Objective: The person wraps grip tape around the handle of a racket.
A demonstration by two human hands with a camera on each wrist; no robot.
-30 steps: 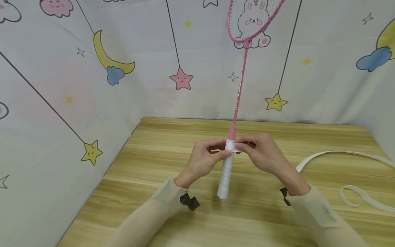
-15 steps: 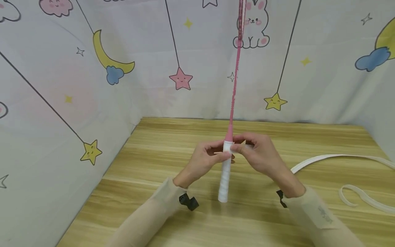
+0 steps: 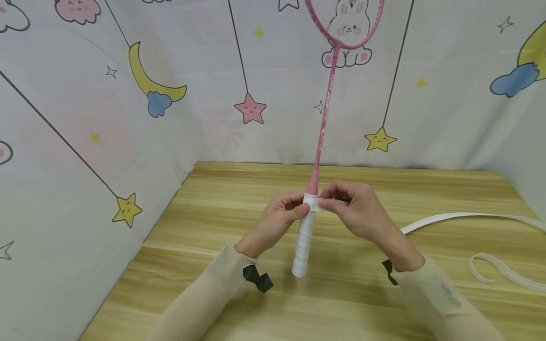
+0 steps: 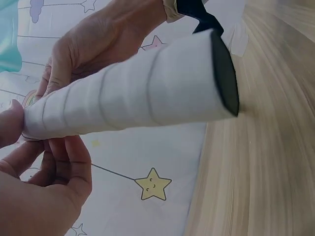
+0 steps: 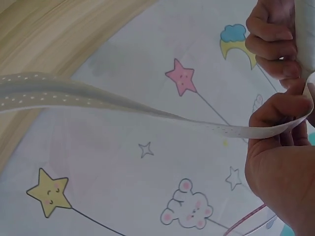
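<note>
A pink badminton racket (image 3: 328,109) stands nearly upright over the table, its handle (image 3: 302,241) wrapped in white grip tape in overlapping bands. My left hand (image 3: 277,220) grips the top of the handle, thumb in front and fingers behind. Just right of it, my right hand (image 3: 360,208) pinches the loose grip tape (image 3: 314,204) where it leaves the handle. In the left wrist view the dark butt end (image 4: 225,73) of the handle shows. A long perforated length of tape (image 5: 138,105) trails from my right hand in the right wrist view.
The loose tape's tail (image 3: 505,274) curls over the right side of the wooden table (image 3: 204,203). Behind stands a white cloth backdrop (image 3: 281,142) printed with stars and moons. Each wrist carries a dark camera mount (image 3: 258,278).
The racket turned about its long axis, its head going edge-on and then facing me again. The handle shifted slightly left, with the left hand. The right hand keeps hold of the tape.
</note>
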